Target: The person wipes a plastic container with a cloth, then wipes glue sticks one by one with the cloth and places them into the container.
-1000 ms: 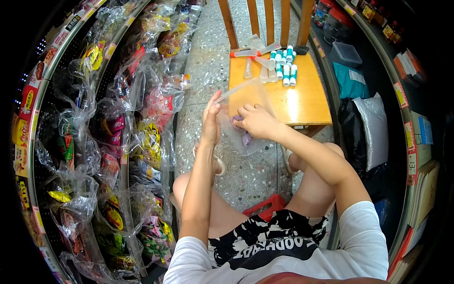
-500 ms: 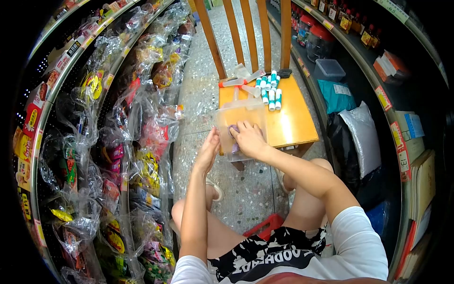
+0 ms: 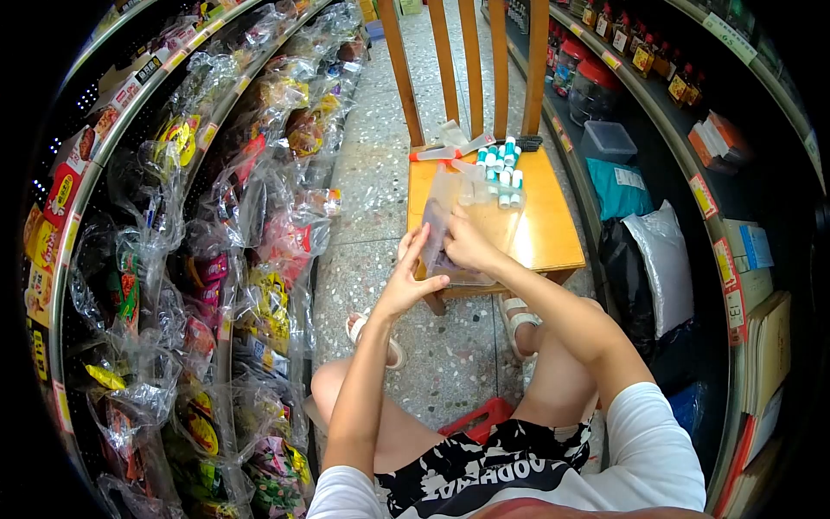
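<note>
A clear plastic box is tilted on the wooden chair seat. My left hand holds it at the left side and near corner, fingers along the wall and thumb stretched across the near end. Inside, my right hand presses a purple cloth against the left wall, with its fingers curled. The cloth is partly hidden by that hand and blurred through the plastic. Just beyond the box lie several white-and-teal tubes in a pile, beside translucent pieces with orange-red ends.
Shelves of bagged snacks line the left side. On the right shelves are bottles, red-lidded jars, a clear container and a silver-grey bag. The chair's slatted back rises behind the seat. A red plastic object is under me.
The box has tipped, its left wall now turned upward. My left hand has moved right onto it, and my right hand has shifted with the cloth to the left wall.
</note>
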### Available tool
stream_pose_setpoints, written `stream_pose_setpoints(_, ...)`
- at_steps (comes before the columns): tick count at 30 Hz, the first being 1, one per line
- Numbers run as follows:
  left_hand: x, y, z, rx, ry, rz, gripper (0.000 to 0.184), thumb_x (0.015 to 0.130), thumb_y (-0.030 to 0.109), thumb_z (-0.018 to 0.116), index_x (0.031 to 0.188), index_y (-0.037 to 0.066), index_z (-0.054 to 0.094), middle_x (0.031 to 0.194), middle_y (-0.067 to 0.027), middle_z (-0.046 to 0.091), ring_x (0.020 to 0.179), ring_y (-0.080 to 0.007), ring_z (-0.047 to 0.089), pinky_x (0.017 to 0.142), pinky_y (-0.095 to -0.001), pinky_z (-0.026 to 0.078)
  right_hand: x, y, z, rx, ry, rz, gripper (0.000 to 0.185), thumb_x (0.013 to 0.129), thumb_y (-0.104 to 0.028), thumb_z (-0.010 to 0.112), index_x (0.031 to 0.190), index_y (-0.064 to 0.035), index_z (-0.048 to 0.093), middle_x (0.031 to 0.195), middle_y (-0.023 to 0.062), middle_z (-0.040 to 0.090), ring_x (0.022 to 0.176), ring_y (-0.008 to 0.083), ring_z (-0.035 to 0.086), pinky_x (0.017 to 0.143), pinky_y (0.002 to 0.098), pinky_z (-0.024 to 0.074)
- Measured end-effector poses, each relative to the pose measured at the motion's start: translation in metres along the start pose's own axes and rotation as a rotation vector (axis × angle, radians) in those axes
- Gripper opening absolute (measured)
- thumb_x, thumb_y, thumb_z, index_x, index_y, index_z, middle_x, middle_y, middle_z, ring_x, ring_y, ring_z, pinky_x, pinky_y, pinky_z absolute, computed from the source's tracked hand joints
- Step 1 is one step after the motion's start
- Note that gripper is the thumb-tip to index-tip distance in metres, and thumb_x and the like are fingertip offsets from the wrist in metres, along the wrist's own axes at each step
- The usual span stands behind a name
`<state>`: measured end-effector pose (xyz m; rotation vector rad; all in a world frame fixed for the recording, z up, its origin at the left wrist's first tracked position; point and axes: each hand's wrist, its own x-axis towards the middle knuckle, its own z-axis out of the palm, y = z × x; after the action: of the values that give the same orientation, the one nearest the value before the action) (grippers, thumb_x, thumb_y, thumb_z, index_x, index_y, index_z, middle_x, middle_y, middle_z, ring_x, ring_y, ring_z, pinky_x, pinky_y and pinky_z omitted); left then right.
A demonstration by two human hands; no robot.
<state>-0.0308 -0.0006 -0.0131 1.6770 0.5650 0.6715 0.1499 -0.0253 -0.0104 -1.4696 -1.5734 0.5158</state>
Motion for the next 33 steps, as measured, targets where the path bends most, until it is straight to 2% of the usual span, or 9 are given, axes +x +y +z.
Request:
stream_pose_setpoints(4, 0.000, 0.017, 0.005, 0.296, 0.091, 0.135, 0.105, 0.066, 0.026, 0.085, 0.150, 0.008, 0.025, 0.152, -0.0223, 0.008, 0.141, -0.0332, 0.021, 0.114, -0.0432, 0.026, -0.001, 0.000, 0.007, 0.276, 0.035, -0.010, 0.060, 0.078, 0.002, 0.050, 0.137, -0.0016, 0.045, 0.120, 0.0268, 0.050, 0.117, 0.0404, 0.051, 0.099, 0.0413, 0.0411)
stream_pose_setpoints(7, 0.002, 0.019, 0.010, 0.270, 0.214, 0.156, 0.111, 0.067, 0.023, 0.083, 0.153, 0.010, 0.013, 0.151, -0.0171, 0.015, 0.139, -0.0303, 0.028, 0.113, -0.0407, 0.028, 0.004, -0.012, 0.000, 0.251, 0.059, -0.080, 0.060, 0.078, 0.001, 0.051, 0.137, -0.0017, 0.045, 0.120, 0.0255, 0.049, 0.119, 0.0382, 0.049, 0.102, 0.0412, 0.0390)
stream_pose_setpoints(10, 0.006, 0.032, 0.015, -0.202, 0.228, 0.102, 0.110, 0.071, 0.027, 0.078, 0.152, 0.010, 0.006, 0.145, -0.0192, 0.028, 0.135, -0.0307, 0.034, 0.112, -0.0410, 0.030, 0.006, -0.028, -0.007, 0.158, 0.120, -0.020, 0.061, 0.081, 0.002, 0.050, 0.141, -0.0017, 0.041, 0.132, 0.0240, 0.044, 0.123, 0.0404, 0.046, 0.107, 0.0388, 0.0356)
stream_pose_setpoints(13, 0.006, 0.032, 0.014, -0.277, 0.214, 0.099, 0.105, 0.074, 0.034, 0.074, 0.151, 0.008, 0.007, 0.139, -0.0186, 0.038, 0.133, -0.0308, 0.038, 0.111, -0.0411, 0.031, 0.012, -0.022, -0.010, -0.143, 0.250, 0.098, 0.058, 0.078, -0.003, 0.056, 0.135, -0.0019, 0.046, 0.121, 0.0275, 0.044, 0.117, 0.0450, 0.046, 0.102, 0.0445, 0.0394)
stream_pose_setpoints(15, 0.005, 0.027, 0.015, -0.244, 0.191, 0.059, 0.096, 0.076, 0.042, 0.069, 0.149, 0.008, 0.017, 0.138, -0.0173, 0.039, 0.129, -0.0290, 0.041, 0.109, -0.0395, 0.033, 0.014, -0.020, -0.014, -0.178, 0.228, 0.122, 0.057, 0.078, -0.007, 0.058, 0.133, -0.0022, 0.046, 0.119, 0.0290, 0.044, 0.115, 0.0474, 0.045, 0.100, 0.0469, 0.0400)
stream_pose_setpoints(18, 0.006, 0.003, 0.012, -0.252, 0.139, 0.030, 0.084, 0.080, 0.046, 0.064, 0.145, 0.008, 0.027, 0.136, -0.0135, 0.041, 0.126, -0.0251, 0.043, 0.106, -0.0373, 0.035, 0.010, -0.021, -0.015, -0.261, 0.155, 0.134, 0.059, 0.077, -0.012, 0.060, 0.133, -0.0027, 0.046, 0.116, 0.0297, 0.045, 0.110, 0.0478, 0.048, 0.096, 0.0483, 0.0424)
stream_pose_setpoints(22, 0.002, -0.001, 0.014, -0.366, 0.165, 0.012, 0.073, 0.083, 0.039, 0.059, 0.140, 0.001, 0.034, 0.136, -0.0128, 0.043, 0.128, -0.0221, 0.039, 0.110, -0.0342, 0.027, -0.001, -0.032, -0.014, -0.258, -0.051, 0.153, 0.053, 0.076, -0.013, 0.062, 0.127, -0.0016, 0.051, 0.110, 0.0271, 0.049, 0.101, 0.0453, 0.055, 0.088, 0.0478, 0.0469)
stream_pose_setpoints(28, -0.002, 0.000, 0.007, -0.407, 0.182, 0.015, 0.073, 0.082, 0.041, 0.060, 0.140, 0.002, 0.036, 0.135, -0.0117, 0.044, 0.126, -0.0201, 0.042, 0.107, -0.0333, 0.032, -0.006, -0.033, -0.006, -0.324, -0.211, -0.068, 0.032, 0.077, -0.011, 0.061, 0.107, -0.0025, 0.059, 0.104, 0.0202, 0.055, 0.098, 0.0402, 0.057, 0.084, 0.0472, 0.0484)
stream_pose_setpoints(33, -0.004, 0.004, 0.003, -0.481, 0.160, 0.024, 0.074, 0.082, 0.042, 0.060, 0.140, 0.003, 0.035, 0.133, -0.0115, 0.045, 0.125, -0.0203, 0.044, 0.106, -0.0334, 0.034, -0.013, -0.039, 0.002, -0.370, -0.281, -0.230, 0.031, 0.079, -0.011, 0.060, 0.109, -0.0090, 0.065, 0.108, 0.0147, 0.056, 0.103, 0.0343, 0.056, 0.085, 0.0435, 0.0492)
